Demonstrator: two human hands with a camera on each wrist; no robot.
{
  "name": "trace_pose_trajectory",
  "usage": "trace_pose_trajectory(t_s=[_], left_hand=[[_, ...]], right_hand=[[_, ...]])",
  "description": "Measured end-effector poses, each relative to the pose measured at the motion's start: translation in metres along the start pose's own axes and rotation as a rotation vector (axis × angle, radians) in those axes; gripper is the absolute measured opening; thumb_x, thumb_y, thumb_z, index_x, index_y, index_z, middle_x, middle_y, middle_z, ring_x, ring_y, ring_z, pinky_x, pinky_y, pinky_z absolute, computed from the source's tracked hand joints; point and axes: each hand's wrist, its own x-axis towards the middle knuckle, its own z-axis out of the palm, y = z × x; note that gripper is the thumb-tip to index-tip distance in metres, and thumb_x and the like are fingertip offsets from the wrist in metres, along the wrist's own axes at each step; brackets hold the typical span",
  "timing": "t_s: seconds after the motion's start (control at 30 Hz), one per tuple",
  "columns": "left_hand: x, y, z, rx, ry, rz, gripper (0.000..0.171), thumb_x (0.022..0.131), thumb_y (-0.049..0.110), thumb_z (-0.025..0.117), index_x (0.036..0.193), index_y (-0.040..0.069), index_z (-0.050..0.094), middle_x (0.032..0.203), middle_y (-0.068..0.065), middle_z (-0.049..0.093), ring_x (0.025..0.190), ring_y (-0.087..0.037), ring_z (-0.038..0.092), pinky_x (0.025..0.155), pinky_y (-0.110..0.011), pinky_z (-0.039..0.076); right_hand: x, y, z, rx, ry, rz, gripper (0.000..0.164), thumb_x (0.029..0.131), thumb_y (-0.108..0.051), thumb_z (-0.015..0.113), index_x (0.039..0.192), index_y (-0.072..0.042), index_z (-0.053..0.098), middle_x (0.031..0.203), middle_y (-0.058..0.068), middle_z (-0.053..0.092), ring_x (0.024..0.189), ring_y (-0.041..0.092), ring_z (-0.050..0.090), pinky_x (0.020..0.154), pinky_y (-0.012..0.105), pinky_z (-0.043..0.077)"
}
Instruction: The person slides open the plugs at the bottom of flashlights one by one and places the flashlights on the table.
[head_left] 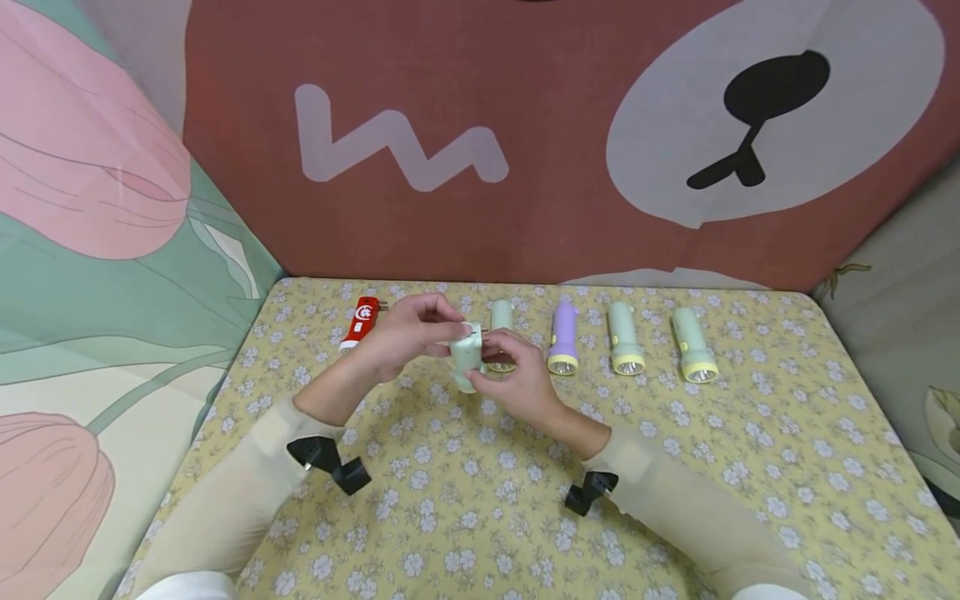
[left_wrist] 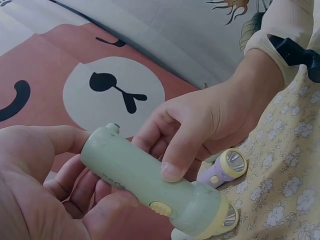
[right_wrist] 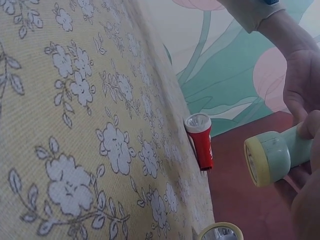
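Observation:
A pale green flashlight [head_left: 467, 354] with a yellow head ring is held above the table between both hands. My left hand [head_left: 405, 333] grips its tail end, the thumb and fingers lying around that end in the left wrist view. My right hand [head_left: 522, 379] pinches the body near the head, thumb on the near side and fingers partly hidden behind. A yellow switch [left_wrist: 161, 208] shows on the flashlight's side. In the right wrist view the flashlight's head [right_wrist: 265, 157] points left, and the right hand covers part of the body.
A red flashlight [head_left: 364, 315] with metal prongs lies at the back left. Beyond the hands is another green flashlight [head_left: 501, 313], partly covered. To the right are a purple flashlight [head_left: 564, 329] and two green flashlights, one [head_left: 622, 329] left of the other [head_left: 690, 333]. Fabric walls border the flowered tablecloth [head_left: 465, 500].

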Motion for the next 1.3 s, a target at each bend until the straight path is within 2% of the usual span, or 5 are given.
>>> trace_pose_trajectory(t_s=[0.4, 0.6, 0.83, 1.03, 1.3], left_hand=[[0.001, -0.003, 0.001, 0.022, 0.010, -0.003, 0.006, 0.095, 0.008, 0.070, 0.097, 0.005, 0.065, 0.098, -0.004, 0.063, 0.088, -0.019, 0.063, 0.077, -0.033, 0.060], [0.001, -0.003, 0.001, 0.030, 0.017, -0.003, 0.006, 0.095, 0.008, 0.071, 0.096, 0.006, 0.065, 0.097, -0.005, 0.063, 0.085, -0.019, 0.061, 0.074, -0.032, 0.058], [0.003, -0.004, 0.003, 0.042, 0.023, -0.003, 0.008, 0.095, 0.010, 0.072, 0.096, 0.005, 0.066, 0.095, -0.005, 0.064, 0.086, -0.019, 0.062, 0.076, -0.033, 0.059], [0.002, -0.002, 0.004, 0.053, 0.028, -0.006, 0.009, 0.095, 0.012, 0.072, 0.097, 0.005, 0.067, 0.096, -0.005, 0.064, 0.087, -0.020, 0.061, 0.077, -0.034, 0.058], [0.003, -0.007, 0.003, 0.055, 0.025, -0.007, 0.011, 0.096, 0.014, 0.072, 0.097, 0.005, 0.065, 0.098, -0.006, 0.065, 0.088, -0.020, 0.062, 0.077, -0.033, 0.058]], right_hand=[[0.000, 0.002, 0.001, -0.022, -0.006, 0.001, 0.038, 0.081, 0.002, 0.083, 0.117, -0.001, 0.071, 0.108, 0.012, 0.070, 0.093, 0.027, 0.070, 0.081, 0.048, 0.062], [0.000, 0.001, 0.000, -0.031, -0.011, -0.010, 0.039, 0.082, 0.001, 0.083, 0.118, -0.001, 0.070, 0.110, 0.012, 0.070, 0.094, 0.026, 0.070, 0.080, 0.049, 0.062], [0.000, 0.001, 0.000, -0.027, -0.009, -0.022, 0.041, 0.080, 0.003, 0.083, 0.119, 0.000, 0.070, 0.109, 0.014, 0.070, 0.094, 0.028, 0.071, 0.080, 0.043, 0.063], [0.001, 0.002, 0.001, -0.012, -0.005, 0.004, 0.044, 0.077, 0.009, 0.083, 0.118, 0.006, 0.069, 0.110, 0.020, 0.069, 0.094, 0.035, 0.070, 0.082, 0.051, 0.062], [0.005, -0.028, -0.003, -0.042, -0.024, 0.049, 0.038, 0.078, 0.012, 0.079, 0.115, 0.009, 0.068, 0.104, 0.022, 0.069, 0.092, 0.035, 0.070, 0.082, 0.049, 0.062]])
